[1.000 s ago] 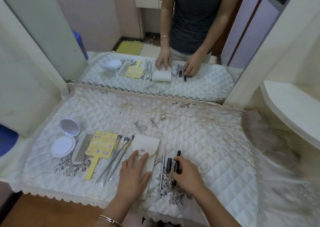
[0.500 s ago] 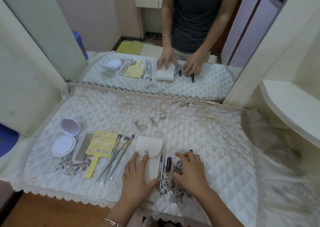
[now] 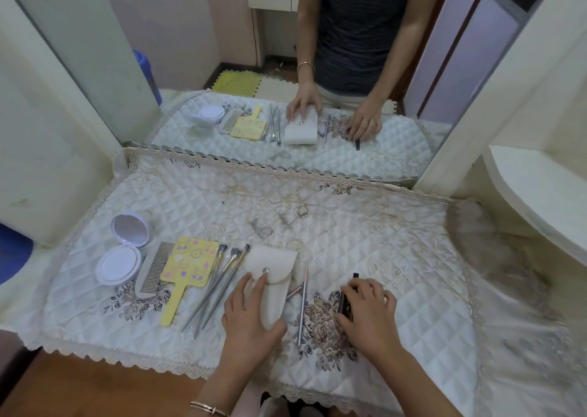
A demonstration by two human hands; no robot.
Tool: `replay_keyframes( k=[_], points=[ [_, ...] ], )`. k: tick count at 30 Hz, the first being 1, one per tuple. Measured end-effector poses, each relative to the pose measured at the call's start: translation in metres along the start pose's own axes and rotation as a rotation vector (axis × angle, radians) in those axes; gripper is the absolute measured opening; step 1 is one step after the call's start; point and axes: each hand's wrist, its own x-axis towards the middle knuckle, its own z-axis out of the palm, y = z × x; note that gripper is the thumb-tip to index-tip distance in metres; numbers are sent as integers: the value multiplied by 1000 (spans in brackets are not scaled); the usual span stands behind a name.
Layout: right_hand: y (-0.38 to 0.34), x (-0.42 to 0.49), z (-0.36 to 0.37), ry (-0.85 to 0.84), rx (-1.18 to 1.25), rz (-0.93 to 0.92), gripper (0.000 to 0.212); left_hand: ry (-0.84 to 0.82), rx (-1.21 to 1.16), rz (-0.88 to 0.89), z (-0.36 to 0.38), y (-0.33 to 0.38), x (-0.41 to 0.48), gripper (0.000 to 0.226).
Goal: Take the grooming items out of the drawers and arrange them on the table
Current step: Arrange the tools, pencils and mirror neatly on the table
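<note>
A table is covered by a white quilted cloth with a lace border, and a tall wall mirror is set against its far edge; the laid-out items and a person's torso are reflected in it. All the grooming items are gathered on the near left half of the cloth, in a rough row.

At the far left an open round white compact mirror is laid with its lid folded back. Just beside it a grey plastic comb is placed lengthwise, touching a yellow paddle-shaped hand mirror with flower prints. Three silver-handled makeup brushes are fanned out next, bristles pointing away from the person.

A cream fabric pouch with a metal snap is pinned flat by the left hand: the fingers are laid straight and slightly spread on it, one fingertip beside the snap, the thumb against its near end. A thin gold bracelet is worn on that wrist.

A slim silver pencil with a pink tip is lying just right of the pouch.

Short black cosmetic tubes are gripped on the floral embroidery by the right hand, its fingers curled over them and its thumb pressed against their near side. How many tubes are held cannot be told.
</note>
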Motion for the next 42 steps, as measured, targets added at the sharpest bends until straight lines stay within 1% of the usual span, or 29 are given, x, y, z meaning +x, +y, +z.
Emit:
replay_keyframes(
  k=[2,4,5,7,9,11,13,14,16,17,19,21,22,24,26,27,28,29,32,35,39,42],
  points=[
    [-10,1,0,18,53,22,46,32,-27,-5,0,-5,1,83],
    [-27,4,2,6,105,16,36,50,-16,7,-1,-11,2,77],
    [-38,5,4,-4,95,2,32,53,0,11,-1,-14,3,76],
    [-56,5,12,-11,36,-9,32,36,31,1,-3,-17,3,77],
    [-66,5,19,-25,7,18,32,26,93,-1,-5,-18,3,77],
    [-66,6,22,-51,7,73,34,62,234,82,-6,-15,4,67],
    [-62,5,20,-39,2,133,34,114,359,227,-4,-6,9,45],
    [-61,3,17,4,2,162,31,122,411,312,-2,0,12,35],
    [-57,0,13,57,-22,225,23,54,535,409,2,16,20,21],
    [-52,-2,13,58,-63,249,22,-7,602,425,6,23,24,23],
    [-45,-3,12,65,-138,273,21,-118,664,438,12,31,32,36],
    [-43,-3,10,57,-143,280,21,-161,694,450,18,33,37,43],
    [-43,-5,8,56,-108,283,21,-185,684,447,19,37,39,43],
    [-41,-9,9,72,57,314,23,-231,631,422,21,45,39,38],
    [-34,-12,9,137,236,363,16,-274,482,355,24,56,36,19],
    [-29,-13,7,150,301,381,10,-305,424,308,30,60,35,16],
    [-25,-13,5,139,358,400,12,-319,364,296,35,62,34,18],
    [-20,-13,3,125,404,413,19,-335,333,289,39,63,33,20],
    [-11,-10,0,71,478,445,35,-305,240,289,46,65,33,23],
    [-8,-8,0,32,525,466,41,-288,171,274,51,67,34,24],
    [-7,-8,-1,-1,563,467,42,-292,89,219,57,70,33,22],
    [-3,-7,-3,-26,591,448,36,-301,68,207,57,73,30,21]
  ],
)
